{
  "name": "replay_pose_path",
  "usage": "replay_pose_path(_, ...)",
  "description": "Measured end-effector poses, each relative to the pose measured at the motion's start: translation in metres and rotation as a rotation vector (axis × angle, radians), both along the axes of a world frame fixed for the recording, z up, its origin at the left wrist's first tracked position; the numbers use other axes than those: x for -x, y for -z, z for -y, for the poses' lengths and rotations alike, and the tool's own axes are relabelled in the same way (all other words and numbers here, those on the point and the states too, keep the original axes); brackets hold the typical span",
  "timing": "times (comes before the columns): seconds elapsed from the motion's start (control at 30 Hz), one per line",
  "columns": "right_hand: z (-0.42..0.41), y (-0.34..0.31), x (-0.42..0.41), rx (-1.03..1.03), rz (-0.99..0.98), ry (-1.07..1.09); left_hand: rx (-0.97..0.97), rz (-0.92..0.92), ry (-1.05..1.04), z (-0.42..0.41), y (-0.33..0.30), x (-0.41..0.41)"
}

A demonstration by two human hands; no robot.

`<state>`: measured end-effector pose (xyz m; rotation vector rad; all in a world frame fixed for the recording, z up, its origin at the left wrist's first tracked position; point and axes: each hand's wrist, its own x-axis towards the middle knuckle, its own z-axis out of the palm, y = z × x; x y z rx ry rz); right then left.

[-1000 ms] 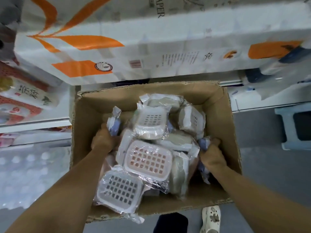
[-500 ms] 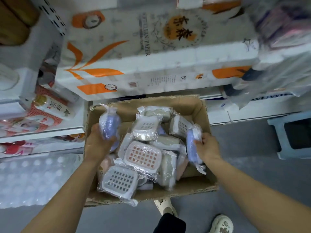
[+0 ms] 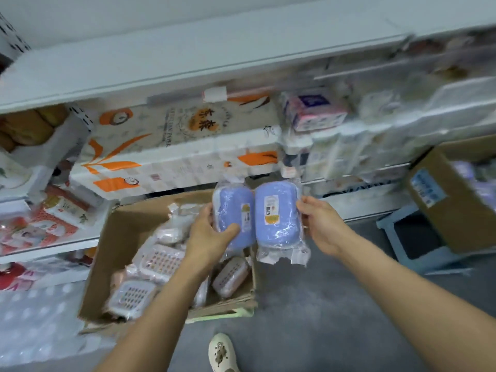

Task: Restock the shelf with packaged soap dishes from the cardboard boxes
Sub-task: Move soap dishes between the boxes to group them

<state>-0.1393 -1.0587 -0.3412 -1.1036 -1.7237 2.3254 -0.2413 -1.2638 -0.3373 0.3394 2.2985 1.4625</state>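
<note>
Two blue soap dishes in clear wrap are held up side by side above the open cardboard box (image 3: 126, 232). My left hand (image 3: 209, 237) grips the left blue dish (image 3: 236, 210), thumb across its front. My right hand (image 3: 319, 224) grips the right blue dish (image 3: 276, 213) by its right edge. Several wrapped white, pink and beige soap dishes (image 3: 158, 261) lie piled in the box on the floor. A white shelf board (image 3: 188, 60) runs across the top of the view.
Large paper-roll packs (image 3: 166, 154) fill the shelf behind the box. A second cardboard box (image 3: 453, 200) sits on a blue stool (image 3: 418, 242) at the right. Tissue packs (image 3: 316, 111) are stacked on the right. My shoe (image 3: 222, 353) stands on the grey floor.
Both hands have lifted a blue soap dish out of the box and brought them together, upright, in front of me. The view has tilted up towards the shelf.
</note>
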Motion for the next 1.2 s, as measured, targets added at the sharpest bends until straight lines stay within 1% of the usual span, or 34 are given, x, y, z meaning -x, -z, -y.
replay_pose_path(0.17, -0.081, -0.021, -0.084, 0.145, -0.077, 0.222, -0.087, 0.047, 0.122, -0.102, -0.017, -0.068)
replay_pose_path(0.27, -0.119, -0.033, -0.123, 0.185, -0.140, 0.256, -0.091, 0.057, 0.231, -0.160, -0.028, -0.098)
replay_pose_path(0.33, -0.146, -0.035, -0.147, 0.169, -0.172, 0.342, -0.078, 0.083, 0.311, -0.200, -0.031, -0.116)
replay_pose_path(0.47, -0.199, -0.030, -0.187, 0.055, -0.111, 0.525, -0.039, 0.100, 0.428, -0.268, -0.032, -0.146)
replay_pose_path(0.6, -0.251, -0.017, -0.222, 0.058, -0.083, 0.636, -0.039, 0.105, 0.453, -0.325, -0.021, -0.166)
replay_pose_path(0.7, -0.297, -0.002, -0.243, 0.069, -0.089, 0.693, -0.060, 0.162, 0.466, -0.373, -0.006, -0.176)
replay_pose_path(0.9, -0.425, 0.032, -0.265, 0.038, -0.085, 0.945, -0.042, 0.224, 0.471, -0.499, 0.026, -0.174)
replay_pose_path(1.1, -0.553, 0.076, -0.244, 0.009, 0.067, 1.062, 0.010, 0.284, 0.402, -0.603, 0.058, -0.155)
replay_pose_path(1.13, -0.571, 0.085, -0.235, 0.029, 0.069, 1.061, 0.020, 0.291, 0.389, -0.615, 0.065, -0.149)
replay_pose_path(1.2, -0.602, 0.103, -0.218, 0.136, 0.052, 1.070, 0.044, 0.306, 0.367, -0.635, 0.079, -0.138)
